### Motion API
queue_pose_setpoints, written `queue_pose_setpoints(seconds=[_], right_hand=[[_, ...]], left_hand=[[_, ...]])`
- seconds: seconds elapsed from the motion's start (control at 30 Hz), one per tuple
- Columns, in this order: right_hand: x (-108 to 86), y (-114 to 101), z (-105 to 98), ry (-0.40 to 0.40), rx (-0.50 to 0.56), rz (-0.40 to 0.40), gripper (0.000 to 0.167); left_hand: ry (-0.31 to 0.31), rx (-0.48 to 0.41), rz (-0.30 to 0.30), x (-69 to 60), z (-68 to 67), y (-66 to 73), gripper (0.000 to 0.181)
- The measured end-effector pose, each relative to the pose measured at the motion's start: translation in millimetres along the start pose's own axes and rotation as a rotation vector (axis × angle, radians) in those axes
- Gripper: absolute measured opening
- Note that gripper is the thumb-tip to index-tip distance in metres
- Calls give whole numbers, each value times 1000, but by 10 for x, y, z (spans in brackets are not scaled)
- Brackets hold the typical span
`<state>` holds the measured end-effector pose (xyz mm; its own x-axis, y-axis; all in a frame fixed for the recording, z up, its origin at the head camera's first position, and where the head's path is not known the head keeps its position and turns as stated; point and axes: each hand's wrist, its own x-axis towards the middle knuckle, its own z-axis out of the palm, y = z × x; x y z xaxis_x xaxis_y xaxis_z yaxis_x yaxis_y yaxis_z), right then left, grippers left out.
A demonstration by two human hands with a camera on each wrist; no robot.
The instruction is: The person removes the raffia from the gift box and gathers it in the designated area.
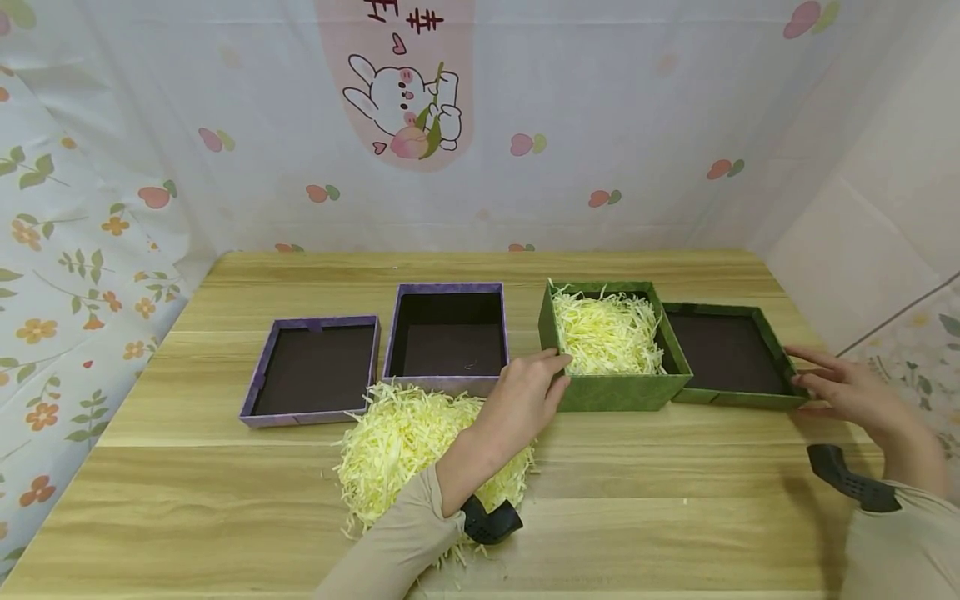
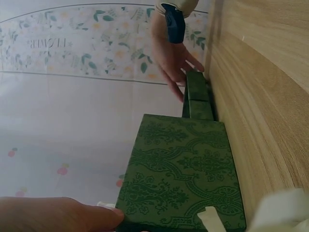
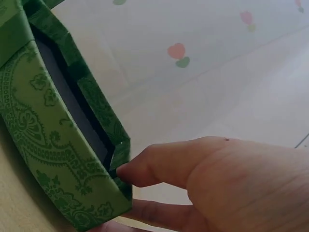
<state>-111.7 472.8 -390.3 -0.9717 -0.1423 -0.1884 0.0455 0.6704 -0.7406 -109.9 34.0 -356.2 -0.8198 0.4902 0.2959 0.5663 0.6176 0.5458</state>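
Observation:
A green patterned box [image 1: 622,392] stands upright, filled with pale yellow shredded paper [image 1: 607,333]. My left hand [image 1: 521,396] holds its near left corner at the rim; the other fingers are partly hidden. In the left wrist view the box's patterned front [image 2: 181,174] shows, one fingertip at its top edge. Against the box's right side lies a shallow green lid [image 1: 727,354], open side up. My right hand [image 1: 855,396] pinches the lid's right wall, the thumb at the rim and other fingers outside, as the right wrist view shows at the lid corner [image 3: 113,193].
A purple-edged box [image 1: 450,346] with a dark interior stands left of the green one. Its shallow purple lid [image 1: 318,367] lies farther left. In front, a loose heap of yellow shredded paper [image 1: 397,450] sits partly under my left forearm. A printed curtain [image 1: 525,200] hangs behind the table.

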Motion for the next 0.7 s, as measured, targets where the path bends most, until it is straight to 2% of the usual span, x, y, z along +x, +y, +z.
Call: queue_pose_setpoints(seconds=[0.17,0.43,0.5,0.57,0.7], right_hand=[[14,1,-23,0,3,3,56],[72,76,-110,-62,-10,73,65],[72,46,-135,-66,-27,63,65],[59,-72,-137,-34,-79,46,65],[0,-413,-83,112,-157,14,63]], left_hand=[[-1,3,3,6,3,3,29],[2,1,8,17,7,5,28],[3,2,11,20,9,2,28],[1,5,6,19,8,-1,28],[-6,8,0,21,14,-1,27]])
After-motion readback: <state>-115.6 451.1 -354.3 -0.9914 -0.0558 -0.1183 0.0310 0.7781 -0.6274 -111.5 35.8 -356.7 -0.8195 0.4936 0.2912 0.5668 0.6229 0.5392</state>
